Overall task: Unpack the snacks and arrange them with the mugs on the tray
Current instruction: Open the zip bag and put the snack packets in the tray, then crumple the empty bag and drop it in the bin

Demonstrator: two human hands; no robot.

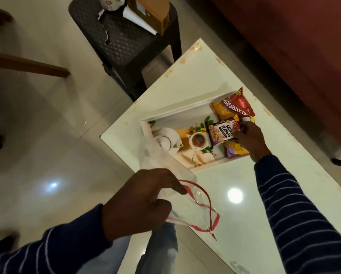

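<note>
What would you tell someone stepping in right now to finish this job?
Left hand grips the clear plastic bag, which looks emptied. Right hand holds the peanut packet over the tray. Red snack packet and purple-and-yellow packet already lie on the tray's right side.
Done: snacks out of the bag, two placed.
Left: set the peanuts down, put the bag aside, fetch the mugs; one mug stands on the dark stool.

Glossy pale room, seen from above

Tiled floor (47, 155) mirrors a lamp at 8 o'clock; white table (234, 194) at centre, dark plastic stool (126, 40) at 12, reddish-brown wall (304, 46) at 2, wooden legs (27, 64) at 10.
</note>
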